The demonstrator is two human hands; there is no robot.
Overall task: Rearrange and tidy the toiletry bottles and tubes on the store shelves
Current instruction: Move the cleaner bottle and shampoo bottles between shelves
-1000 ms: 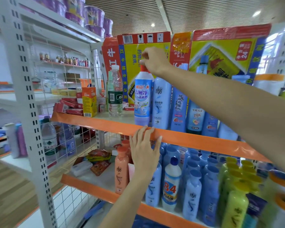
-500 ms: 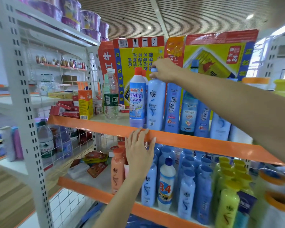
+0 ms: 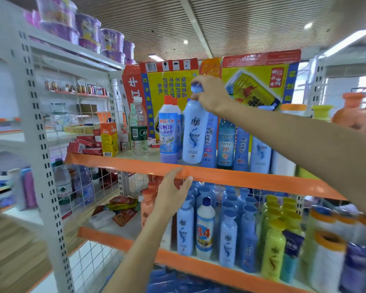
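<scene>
My right hand grips the blue cap and neck of a tall light-blue shampoo bottle, which stands near the front of the upper orange-edged shelf. Just left of it stands a red-capped toilet cleaner bottle. My left hand rests with spread fingers on that shelf's orange front edge, holding nothing. Behind the held bottle, more blue bottles stand in a row. On the lower shelf are several blue bottles, a white "84" bottle, an orange bottle and yellow-green bottles.
A clear water bottle and a yellow carton stand at the upper shelf's left. Yellow-and-red cardboard boxes back the shelf. Purple noodle cups sit on the top shelf. A white perforated upright stands at the left.
My right hand left the red-capped cleaner's top, moved right and took hold of the light-blue shampoo bottle's cap. My left hand stayed on the shelf edge.
</scene>
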